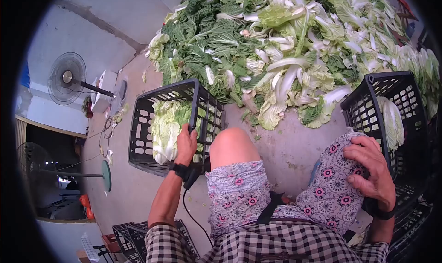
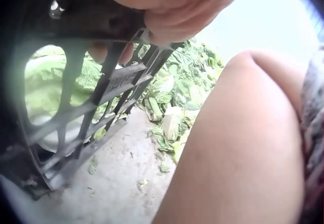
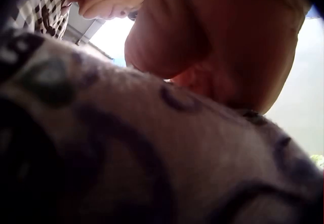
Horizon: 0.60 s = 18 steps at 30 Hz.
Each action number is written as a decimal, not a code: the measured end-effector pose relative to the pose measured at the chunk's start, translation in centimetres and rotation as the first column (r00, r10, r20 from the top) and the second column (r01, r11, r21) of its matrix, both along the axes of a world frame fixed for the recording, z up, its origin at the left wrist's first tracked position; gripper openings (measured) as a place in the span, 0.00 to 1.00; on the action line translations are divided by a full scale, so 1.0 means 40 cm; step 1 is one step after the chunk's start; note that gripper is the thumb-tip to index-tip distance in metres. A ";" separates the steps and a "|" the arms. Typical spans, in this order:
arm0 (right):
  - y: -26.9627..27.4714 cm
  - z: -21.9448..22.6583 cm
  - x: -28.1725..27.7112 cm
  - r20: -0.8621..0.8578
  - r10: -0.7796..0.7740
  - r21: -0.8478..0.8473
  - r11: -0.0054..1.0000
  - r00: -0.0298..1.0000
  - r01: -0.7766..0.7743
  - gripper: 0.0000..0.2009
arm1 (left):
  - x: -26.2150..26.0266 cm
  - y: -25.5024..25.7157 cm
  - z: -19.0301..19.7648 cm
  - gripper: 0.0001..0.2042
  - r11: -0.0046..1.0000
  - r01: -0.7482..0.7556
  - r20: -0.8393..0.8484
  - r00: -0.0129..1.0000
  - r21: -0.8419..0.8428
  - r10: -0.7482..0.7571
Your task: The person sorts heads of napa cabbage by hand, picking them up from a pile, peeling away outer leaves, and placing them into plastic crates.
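My left hand (image 1: 186, 145) grips the rim of a black plastic crate (image 1: 196, 95) to the left of my knee. In the left wrist view its fingertips (image 2: 125, 54) show through the slots of the crate's side wall. Inside lie Chinese cabbages (image 1: 165, 127), pale green with white stems. My right hand (image 1: 370, 168) rests on the patterned cloth over my other knee, fingers loosely bent and holding nothing. Beside it stands a second black crate (image 1: 370, 95) with a Chinese cabbage (image 1: 391, 122) in it. Mostly cloth and the underside of the hand fill the right wrist view.
A large heap of cabbage leaves (image 1: 276, 46) covers the floor ahead, its near edge between the two crates. Fans (image 1: 67, 76) stand at the left, with a cable (image 1: 107, 127) on the floor. More black crates (image 1: 133, 240) sit behind at the lower left.
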State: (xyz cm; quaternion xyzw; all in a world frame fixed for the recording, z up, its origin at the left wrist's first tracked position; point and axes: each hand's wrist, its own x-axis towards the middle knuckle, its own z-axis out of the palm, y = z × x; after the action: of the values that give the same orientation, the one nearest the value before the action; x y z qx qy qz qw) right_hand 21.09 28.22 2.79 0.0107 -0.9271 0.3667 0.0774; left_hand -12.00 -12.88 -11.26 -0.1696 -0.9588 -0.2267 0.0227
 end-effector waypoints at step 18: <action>-0.056 -0.005 0.053 0.061 -0.263 -0.143 0.953 0.963 0.269 0.29 | -0.176 -0.277 0.105 0.25 0.940 -0.258 0.465 0.876 0.222 0.131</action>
State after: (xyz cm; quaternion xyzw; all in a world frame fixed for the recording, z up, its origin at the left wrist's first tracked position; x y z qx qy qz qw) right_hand 23.20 25.97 2.58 -0.1277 -0.8913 0.4216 0.1073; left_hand -19.04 -23.96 -7.06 -0.0104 -0.9094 -0.3877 -0.1499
